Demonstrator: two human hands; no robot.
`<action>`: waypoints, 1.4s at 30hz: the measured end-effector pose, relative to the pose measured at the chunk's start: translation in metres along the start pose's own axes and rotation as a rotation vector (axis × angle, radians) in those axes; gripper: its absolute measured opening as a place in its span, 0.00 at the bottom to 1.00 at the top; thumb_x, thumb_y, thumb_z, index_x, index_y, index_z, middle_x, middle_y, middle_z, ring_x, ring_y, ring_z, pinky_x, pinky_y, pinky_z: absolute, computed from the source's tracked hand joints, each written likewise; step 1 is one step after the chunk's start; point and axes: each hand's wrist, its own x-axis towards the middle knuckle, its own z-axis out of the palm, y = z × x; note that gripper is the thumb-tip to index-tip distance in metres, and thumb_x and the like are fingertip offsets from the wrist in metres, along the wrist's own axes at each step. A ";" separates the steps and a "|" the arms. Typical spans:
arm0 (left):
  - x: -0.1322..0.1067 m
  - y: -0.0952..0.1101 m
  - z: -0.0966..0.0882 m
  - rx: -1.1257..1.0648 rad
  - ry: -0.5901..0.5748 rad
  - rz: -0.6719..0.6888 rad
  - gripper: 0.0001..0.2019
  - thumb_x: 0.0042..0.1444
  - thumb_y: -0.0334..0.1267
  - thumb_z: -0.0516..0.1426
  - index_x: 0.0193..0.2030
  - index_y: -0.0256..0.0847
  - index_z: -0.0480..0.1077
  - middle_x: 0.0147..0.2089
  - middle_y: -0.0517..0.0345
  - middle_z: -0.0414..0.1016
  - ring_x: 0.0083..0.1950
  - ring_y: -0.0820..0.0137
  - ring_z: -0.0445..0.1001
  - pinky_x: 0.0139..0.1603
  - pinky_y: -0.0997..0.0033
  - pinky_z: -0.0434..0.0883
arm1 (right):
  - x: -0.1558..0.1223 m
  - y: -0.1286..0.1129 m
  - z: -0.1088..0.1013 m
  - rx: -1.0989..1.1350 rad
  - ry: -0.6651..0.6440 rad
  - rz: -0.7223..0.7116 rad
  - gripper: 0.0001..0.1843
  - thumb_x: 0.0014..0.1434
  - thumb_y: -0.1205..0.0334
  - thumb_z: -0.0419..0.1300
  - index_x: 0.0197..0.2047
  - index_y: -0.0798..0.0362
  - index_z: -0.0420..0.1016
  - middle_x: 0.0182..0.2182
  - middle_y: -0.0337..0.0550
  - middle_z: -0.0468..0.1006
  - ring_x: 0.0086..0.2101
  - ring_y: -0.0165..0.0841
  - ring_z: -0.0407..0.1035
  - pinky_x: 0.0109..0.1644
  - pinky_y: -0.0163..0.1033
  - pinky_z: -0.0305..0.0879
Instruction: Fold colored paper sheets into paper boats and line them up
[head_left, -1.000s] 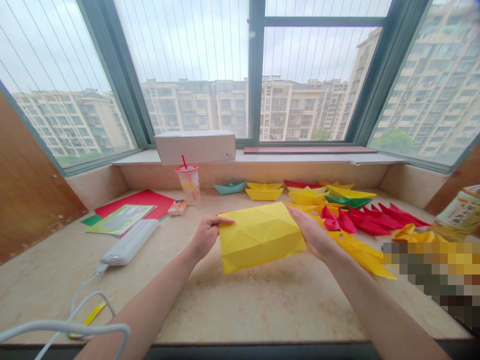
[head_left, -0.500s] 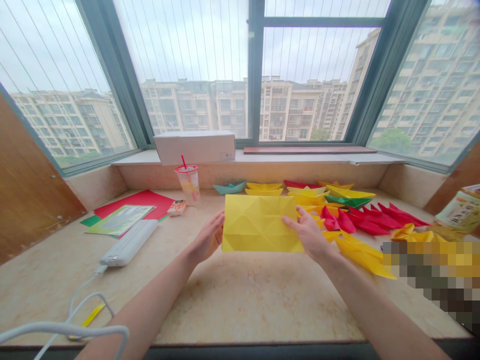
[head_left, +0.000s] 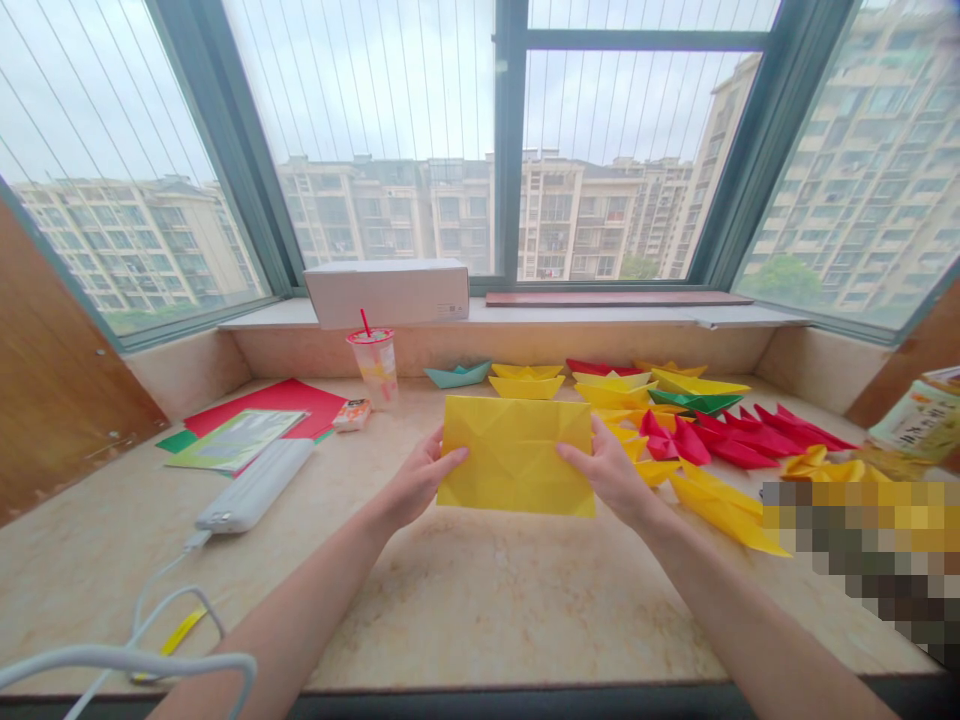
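The person is holding a creased sheet of yellow paper (head_left: 514, 455) up off the stone ledge (head_left: 480, 600), over its middle and a little toward the far edge. The sheet is standing nearly upright, facing them. The left hand (head_left: 420, 480) is pinching the sheet's left edge and the right hand (head_left: 607, 470) its right edge, each with the thumb on the near face and the fingers closed behind. To my eye the sheet is doubled over, with its lower edge running slightly uneven. The fold would go best with both pinches light and level, the corners squared against each other, and the paper laid flat on the bare stone before any crease is pressed. Just beyond it a row of paper boats (head_left: 525, 385) is lining the far edge. Red folded pieces (head_left: 750, 440) are spreading toward the right corner, close enough to get brushed. A drink cup (head_left: 375, 365), a red sheet (head_left: 289, 400) and a white power bank (head_left: 255, 485) are sitting toward the left.
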 end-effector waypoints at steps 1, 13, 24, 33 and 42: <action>0.000 0.000 0.001 0.002 0.010 0.002 0.30 0.55 0.38 0.64 0.64 0.43 0.63 0.56 0.45 0.77 0.56 0.52 0.76 0.55 0.54 0.73 | 0.000 -0.001 0.001 0.022 -0.040 -0.004 0.29 0.50 0.55 0.69 0.54 0.49 0.68 0.50 0.48 0.79 0.47 0.44 0.77 0.48 0.48 0.76; 0.000 -0.007 -0.002 0.057 -0.026 -0.034 0.31 0.58 0.41 0.62 0.68 0.46 0.59 0.61 0.46 0.73 0.58 0.52 0.74 0.56 0.56 0.73 | 0.001 0.014 0.000 -0.028 -0.100 -0.027 0.20 0.56 0.52 0.65 0.51 0.50 0.73 0.48 0.48 0.81 0.41 0.44 0.79 0.42 0.46 0.78; -0.003 -0.006 -0.005 0.311 -0.110 -0.098 0.26 0.58 0.41 0.58 0.64 0.43 0.67 0.60 0.48 0.73 0.55 0.57 0.75 0.55 0.60 0.70 | -0.001 0.023 0.001 -0.207 -0.140 -0.185 0.28 0.65 0.54 0.54 0.67 0.42 0.60 0.53 0.45 0.76 0.50 0.41 0.74 0.47 0.44 0.77; -0.010 0.008 0.000 0.707 -0.202 0.043 0.25 0.59 0.47 0.58 0.62 0.46 0.68 0.69 0.49 0.60 0.70 0.51 0.55 0.67 0.57 0.57 | -0.006 0.005 -0.002 -0.575 -0.335 -0.355 0.18 0.62 0.57 0.60 0.55 0.42 0.77 0.63 0.45 0.63 0.62 0.44 0.59 0.68 0.55 0.53; -0.006 0.003 0.004 0.713 -0.135 0.027 0.22 0.60 0.51 0.56 0.58 0.46 0.73 0.68 0.48 0.61 0.69 0.55 0.59 0.66 0.63 0.59 | -0.011 0.001 0.001 -0.586 -0.390 -0.341 0.19 0.64 0.51 0.59 0.56 0.42 0.76 0.66 0.45 0.59 0.64 0.45 0.57 0.68 0.54 0.54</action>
